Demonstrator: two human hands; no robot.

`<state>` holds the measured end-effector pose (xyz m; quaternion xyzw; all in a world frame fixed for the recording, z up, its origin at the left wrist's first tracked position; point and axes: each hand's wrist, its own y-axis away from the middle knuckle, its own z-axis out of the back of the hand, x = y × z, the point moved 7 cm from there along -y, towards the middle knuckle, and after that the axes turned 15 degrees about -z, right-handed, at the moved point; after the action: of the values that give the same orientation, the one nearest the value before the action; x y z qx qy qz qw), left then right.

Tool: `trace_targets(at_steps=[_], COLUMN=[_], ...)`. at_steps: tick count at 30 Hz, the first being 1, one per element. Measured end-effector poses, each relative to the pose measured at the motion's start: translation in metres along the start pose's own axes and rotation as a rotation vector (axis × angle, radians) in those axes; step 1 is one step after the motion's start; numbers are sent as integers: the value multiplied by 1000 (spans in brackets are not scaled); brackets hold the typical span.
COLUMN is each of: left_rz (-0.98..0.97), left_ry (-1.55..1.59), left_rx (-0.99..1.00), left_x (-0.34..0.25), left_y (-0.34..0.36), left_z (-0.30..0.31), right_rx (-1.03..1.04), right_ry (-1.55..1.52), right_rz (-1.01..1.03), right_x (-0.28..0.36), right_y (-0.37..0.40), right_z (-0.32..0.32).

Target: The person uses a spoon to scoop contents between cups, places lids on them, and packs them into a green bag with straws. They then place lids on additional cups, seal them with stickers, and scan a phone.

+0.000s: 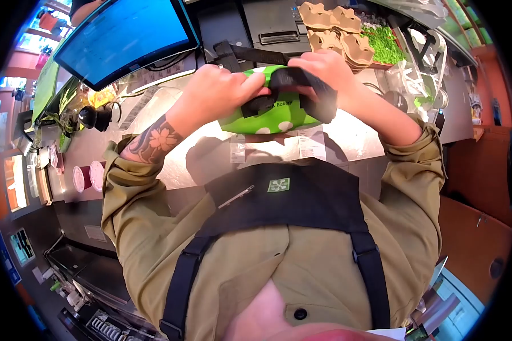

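Held up in front of me over the counter is a green item with white dots, black straps and small dark lettering; I cannot tell what kind of thing it is. My left hand is closed at its left side, thumb toward the middle. On the other side, my right hand closes around the black strap at the upper edge, its fingers partly hidden behind the strap. Just below the item, two small printed paper slips, a left one and a right one, lie on the lit counter.
A blue-lit screen stands at the back left, beside a dark printer-like machine. Cardboard cup carriers and green foliage sit back right. Two pink-lidded cups are at the left.
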<state>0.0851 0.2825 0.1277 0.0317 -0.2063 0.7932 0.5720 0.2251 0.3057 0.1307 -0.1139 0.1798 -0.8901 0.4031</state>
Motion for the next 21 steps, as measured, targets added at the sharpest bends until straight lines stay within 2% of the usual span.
trace_targets(at_steps=[2, 3, 4, 8, 10, 11, 12, 14, 15, 16, 18, 19, 20, 21], left_rz=[-51, -61, -48, -12, 29, 65, 129, 235, 279, 366, 587, 628, 717, 795], left_ry=[7, 4, -37, -127, -201, -217, -218, -206, -199, -151, -46, 12, -25, 17], left_rx=[-36, -43, -49, -132, -185, -219, -236, -284, -345, -312, -329, -463, -402, -547], left_x=[1, 2, 4, 22, 32, 35, 39, 43, 46, 49, 58, 59, 59, 63], left_y=[1, 5, 8, 27, 40, 48, 56, 69, 75, 80, 95, 111, 130, 159], left_z=[7, 11, 15, 33, 35, 30, 24, 21, 21, 17, 15, 22, 39, 57], right_rx=[32, -16, 51, -84, 117, 15, 21, -160, -159, -187, -340, -282, -300, -319], right_ry=[144, 133, 172, 106, -14, -169, -286, -96, -56, -80, -185, -229, -233, -237], right_rz=[224, 271, 276, 353, 151, 182, 215, 320, 268, 202, 34, -104, -166, -224], right_x=[12, 15, 14, 16, -6, -1, 8, 39, 36, 32, 17, 8, 1, -10], right_y=[-2, -5, -11, -37, -55, -60, -66, -77, -80, -81, -78, -71, -58, -42], right_z=[-9, -3, -4, -3, -22, -20, -23, -15, -22, -24, -22, -13, 0, 12])
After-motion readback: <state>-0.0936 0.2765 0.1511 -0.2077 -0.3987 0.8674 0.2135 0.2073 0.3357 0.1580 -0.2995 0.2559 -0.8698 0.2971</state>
